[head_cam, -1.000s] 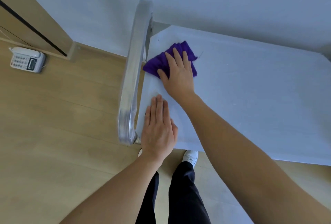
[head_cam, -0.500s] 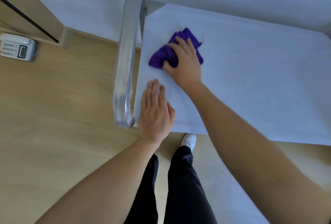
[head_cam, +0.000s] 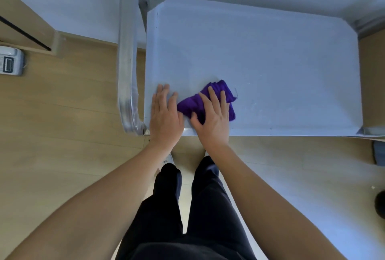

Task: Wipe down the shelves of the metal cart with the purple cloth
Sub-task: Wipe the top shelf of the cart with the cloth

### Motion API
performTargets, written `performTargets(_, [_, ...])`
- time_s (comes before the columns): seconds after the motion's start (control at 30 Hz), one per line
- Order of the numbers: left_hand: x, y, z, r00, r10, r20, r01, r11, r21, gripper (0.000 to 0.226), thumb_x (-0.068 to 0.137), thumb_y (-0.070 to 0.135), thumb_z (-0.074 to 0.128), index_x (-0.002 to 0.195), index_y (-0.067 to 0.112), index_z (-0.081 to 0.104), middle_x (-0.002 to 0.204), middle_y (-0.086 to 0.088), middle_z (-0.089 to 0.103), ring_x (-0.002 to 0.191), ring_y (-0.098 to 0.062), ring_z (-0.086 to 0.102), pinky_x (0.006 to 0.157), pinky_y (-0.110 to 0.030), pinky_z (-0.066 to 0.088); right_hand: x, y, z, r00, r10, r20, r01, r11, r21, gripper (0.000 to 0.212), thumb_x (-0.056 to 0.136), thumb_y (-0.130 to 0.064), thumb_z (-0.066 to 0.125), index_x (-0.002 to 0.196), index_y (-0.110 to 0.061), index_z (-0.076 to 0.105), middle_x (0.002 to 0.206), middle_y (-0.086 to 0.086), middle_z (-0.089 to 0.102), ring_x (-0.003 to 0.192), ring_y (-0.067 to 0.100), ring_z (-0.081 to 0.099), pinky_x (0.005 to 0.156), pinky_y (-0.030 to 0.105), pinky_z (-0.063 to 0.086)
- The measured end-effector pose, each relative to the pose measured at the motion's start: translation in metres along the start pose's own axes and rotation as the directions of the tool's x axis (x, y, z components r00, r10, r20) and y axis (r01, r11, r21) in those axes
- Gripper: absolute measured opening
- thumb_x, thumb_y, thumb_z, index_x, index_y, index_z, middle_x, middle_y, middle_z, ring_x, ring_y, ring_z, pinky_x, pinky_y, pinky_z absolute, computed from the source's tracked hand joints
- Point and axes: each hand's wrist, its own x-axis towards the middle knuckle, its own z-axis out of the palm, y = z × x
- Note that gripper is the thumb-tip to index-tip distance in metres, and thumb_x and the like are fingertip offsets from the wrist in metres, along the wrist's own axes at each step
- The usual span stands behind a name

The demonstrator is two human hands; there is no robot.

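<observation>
Wiping the grey metal cart's top shelf (head_cam: 270, 62): right hand (head_cam: 212, 120) presses the crumpled purple cloth (head_cam: 187, 105) with straight fingers (head_cam: 214, 97), left hand (head_cam: 164, 114) flat alongside; next, probably sweep rightward.

the purple cloth (head_cam: 208, 101) is a bunched, folded wad of deep violet fabric, with a loose thread at its right edge. it lies flat on the metal cart (head_cam: 260, 55)'s pale top shelf, near the front left corner; the shelf looks slightly scuffed, perhaps smeared.
</observation>
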Motion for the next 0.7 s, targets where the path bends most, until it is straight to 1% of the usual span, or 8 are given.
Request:
performTargets(0.1, [-0.002,0.008,-0.003,0.999,0.02,0.026,-0.021,0.998,0.052,0.039,0.091,0.008,0.048,0.13,0.001,0.051,0.152,-0.019,0.034,0.147,-0.033,0.022,0.121,-0.046,0.019,-0.003,0.007,-0.007,1.0,-0.03,0.004,0.03,0.998,0.056,0.05,0.089,-0.03,0.06,0.136,-0.019,0.05,0.152,0.002,0.037,0.148,0.028,0.016,0.119,0.05,0.02])
performTargets(0.2, [-0.005,0.027,0.002,0.993,0.1,0.066,-0.104,0.993,0.055,0.035,0.093,0.008,0.046,0.127,0.002,0.054,0.151,-0.016,0.039,0.146,-0.031,0.027,0.121,-0.044,0.02,0.0,0.022,-0.017,1.0,-0.023,-0.005,0.023,0.991,0.133,0.046,0.089,-0.022,0.059,0.134,-0.017,0.051,0.149,0.0,0.042,0.147,0.026,0.019,0.116,0.047,0.028])
performTargets(0.27, [-0.004,0.042,0.011,0.985,0.136,0.103,-0.142,0.988,0.056,0.038,0.095,0.01,0.044,0.131,0.004,0.052,0.153,-0.016,0.036,0.147,-0.031,0.025,0.12,-0.042,0.02,0.002,0.04,-0.03,1.0,-0.011,-0.008,0.012,0.994,0.112,0.046,0.088,-0.021,0.06,0.133,-0.015,0.052,0.148,0.001,0.043,0.146,0.026,0.022,0.115,0.046,0.029])
performTargets(0.37, [-0.003,0.055,0.023,0.969,0.19,0.156,-0.207,0.973,0.105,0.044,0.098,0.014,0.038,0.141,0.005,0.044,0.157,-0.014,0.029,0.148,-0.027,0.021,0.122,-0.043,0.019,0.005,0.082,-0.053,1.0,-0.001,-0.005,0.001,0.998,0.067,0.048,0.084,-0.019,0.063,0.131,-0.014,0.053,0.148,0.003,0.044,0.145,0.028,0.026,0.115,0.045,0.03])
performTargets(0.43, [-0.003,0.054,0.028,0.967,0.197,0.164,-0.22,0.966,0.135,0.045,0.101,0.016,0.034,0.145,0.006,0.04,0.159,-0.011,0.026,0.149,-0.025,0.019,0.122,-0.042,0.018,0.005,0.12,-0.074,0.996,0.087,-0.03,-0.085,0.996,0.041,0.052,0.084,-0.02,0.063,0.134,-0.014,0.051,0.151,0.002,0.04,0.146,0.027,0.024,0.116,0.046,0.027])
performTargets(0.53, [-0.005,0.05,0.033,0.965,0.215,0.149,-0.239,0.957,0.163,0.045,0.102,0.016,0.032,0.146,0.005,0.037,0.159,-0.012,0.026,0.149,-0.025,0.019,0.121,-0.042,0.019,0.001,0.161,-0.096,0.963,0.258,-0.079,-0.26,0.965,-0.018,0.059,0.086,-0.03,0.061,0.141,-0.018,0.042,0.157,0.001,0.028,0.149,0.025,0.013,0.118,0.048,0.022])
performTargets(0.63, [-0.005,0.05,0.035,0.967,0.207,0.148,-0.231,0.957,0.173,0.046,0.101,0.015,0.031,0.146,0.004,0.037,0.158,-0.013,0.027,0.149,-0.026,0.02,0.121,-0.045,0.02,0.0,0.152,-0.086,0.933,0.333,-0.138,-0.342,0.939,-0.043,0.061,0.087,-0.031,0.059,0.143,-0.015,0.042,0.158,0.007,0.026,0.148,0.033,0.01,0.118,0.053,0.016])
performTargets(0.7, [-0.005,0.051,0.034,0.969,0.195,0.149,-0.22,0.96,0.172,0.047,0.1,0.015,0.028,0.145,0.003,0.038,0.157,-0.013,0.029,0.148,-0.027,0.022,0.12,-0.046,0.021,0.0,0.12,-0.067,0.935,0.329,-0.136,-0.339,0.939,-0.063,0.06,0.089,-0.033,0.056,0.143,-0.012,0.042,0.157,0.012,0.028,0.147,0.04,0.012,0.117,0.056,0.013])
